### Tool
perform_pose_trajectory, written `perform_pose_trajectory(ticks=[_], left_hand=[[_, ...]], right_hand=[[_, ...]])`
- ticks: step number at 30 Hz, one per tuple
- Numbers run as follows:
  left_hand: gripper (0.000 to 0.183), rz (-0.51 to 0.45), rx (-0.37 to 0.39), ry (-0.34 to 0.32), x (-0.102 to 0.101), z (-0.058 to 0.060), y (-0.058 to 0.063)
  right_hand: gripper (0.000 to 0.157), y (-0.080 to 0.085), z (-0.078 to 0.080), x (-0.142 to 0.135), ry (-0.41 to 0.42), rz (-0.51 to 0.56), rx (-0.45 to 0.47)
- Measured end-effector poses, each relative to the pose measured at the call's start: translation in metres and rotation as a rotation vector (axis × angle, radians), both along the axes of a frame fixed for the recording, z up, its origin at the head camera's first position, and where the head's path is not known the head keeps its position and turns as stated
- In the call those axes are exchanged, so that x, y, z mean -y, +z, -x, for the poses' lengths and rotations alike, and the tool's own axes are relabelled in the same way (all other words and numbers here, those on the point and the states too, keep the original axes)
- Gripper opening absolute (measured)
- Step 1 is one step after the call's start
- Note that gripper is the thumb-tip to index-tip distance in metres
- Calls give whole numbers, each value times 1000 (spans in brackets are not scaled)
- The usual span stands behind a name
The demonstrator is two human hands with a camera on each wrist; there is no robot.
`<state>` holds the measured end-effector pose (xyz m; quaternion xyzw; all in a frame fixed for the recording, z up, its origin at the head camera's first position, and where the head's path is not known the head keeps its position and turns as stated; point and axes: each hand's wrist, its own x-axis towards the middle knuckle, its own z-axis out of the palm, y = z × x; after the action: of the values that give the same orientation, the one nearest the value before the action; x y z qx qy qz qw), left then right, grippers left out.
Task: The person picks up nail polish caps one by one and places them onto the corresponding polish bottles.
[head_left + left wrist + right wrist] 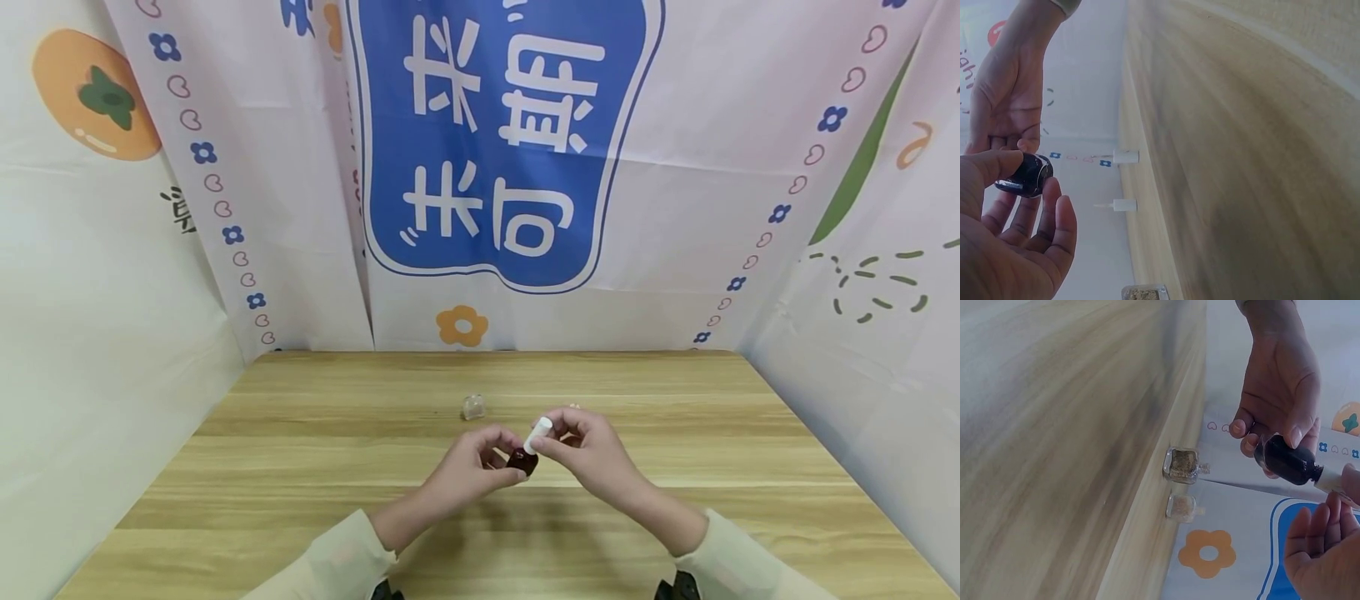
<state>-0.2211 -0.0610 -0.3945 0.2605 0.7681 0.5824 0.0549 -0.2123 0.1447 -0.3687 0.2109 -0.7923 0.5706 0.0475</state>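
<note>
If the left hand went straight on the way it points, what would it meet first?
Most likely the white cap pinched by the right hand, just beyond the dark bottle that the left hand already holds. The cap is right at the bottle's neck, though exact depth is hard to judge.

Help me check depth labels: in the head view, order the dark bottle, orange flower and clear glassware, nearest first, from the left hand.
1. Dark bottle: in the left hand.
2. Clear glassware: on the table beyond.
3. Orange flower: on the backdrop, farthest.
</note>
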Motion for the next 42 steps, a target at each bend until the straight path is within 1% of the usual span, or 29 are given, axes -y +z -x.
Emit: perform_pose_trajectory(ticks=[4,9,11,15,17,21,25,28,33,42], left_hand=[[25,-11,-7,7,-1,-1,-1],[23,-19,-7,25,-3,-3,-2],[23,-22,-4,29,-3,-3,-2],[23,-19,5,37,-3,-3,-2],[24,-15,11,37,-3,-2,-2],[24,-19,27,19,-1,-1,0],[24,-24,43,-10,1,-1,0],[24,-22,43,-25,2,-1,0],[24,-19,43,-28,2,-1,-1],[24,-18,37,-1,1,-2,-4]], right_hand=[[15,-4,0,3,-25,30,1],[19,-9,0,7,-58,83,-8],[21,-9,0,8,-62,97,-5],[21,-8,1,6,-45,82,27],[22,-6,2,2,-20,59,50],[29,-2,6,-7,75,22,85],[32,1,11,-13,183,27,87],[30,3,12,-14,219,44,101],[23,2,11,-12,183,33,109],[19,-2,8,-4,79,12,56]])
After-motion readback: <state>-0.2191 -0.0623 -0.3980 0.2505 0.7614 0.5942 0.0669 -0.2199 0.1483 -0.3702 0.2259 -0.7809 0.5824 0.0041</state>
